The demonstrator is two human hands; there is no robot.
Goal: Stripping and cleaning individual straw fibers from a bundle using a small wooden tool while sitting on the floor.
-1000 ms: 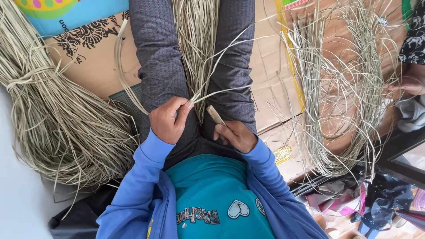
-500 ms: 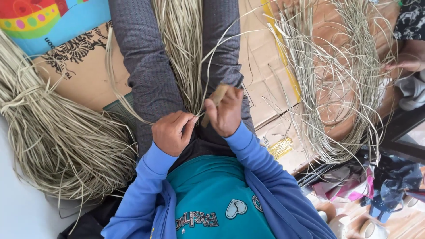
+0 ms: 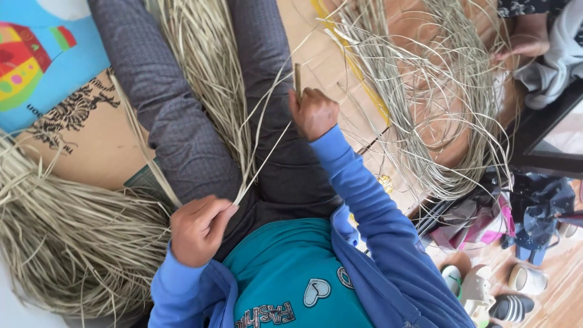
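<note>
Left hand (image 3: 197,229): pinching a straw strip (image 3: 262,159)
Right hand (image 3: 314,112): fist round a stick (image 3: 297,78)
Cardboard (image 3: 85,136): brown, black print, under a colourful blue mat (image 3: 36,54)

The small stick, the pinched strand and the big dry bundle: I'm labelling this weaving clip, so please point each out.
small stick (image 3: 297,76), head view, on its upper shaft above the right hand (image 3: 314,112).
pinched strand (image 3: 261,161), head view, mid-length, above the left hand (image 3: 197,231).
big dry bundle (image 3: 73,243), head view, on its middle.
</note>
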